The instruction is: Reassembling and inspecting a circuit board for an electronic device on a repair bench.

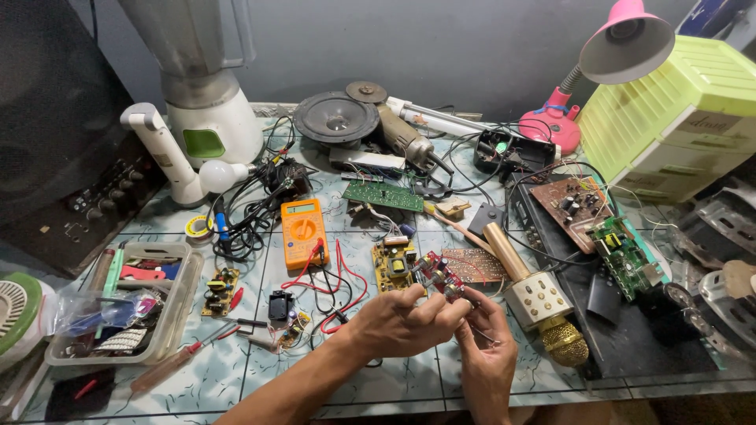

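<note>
Both my hands meet over the tiled table near its front edge. My left hand (402, 321) pinches a small red circuit board (437, 273) with knobs along one side. Just under that board my right hand (488, 346) closes its fingers on the board's lower end and thin wires. A gold microphone (535, 295) lies right beside my right hand. Farther back, to the left, lie an orange multimeter (303, 230) and its red and black leads (335, 291).
Several bare circuit boards (386, 195) lie around. A blender (206, 102), a speaker cone (337, 118), a pink desk lamp (598, 71) and a green drawer unit (669, 118) stand at the back. At the left a clear tray (169, 327) holds tools.
</note>
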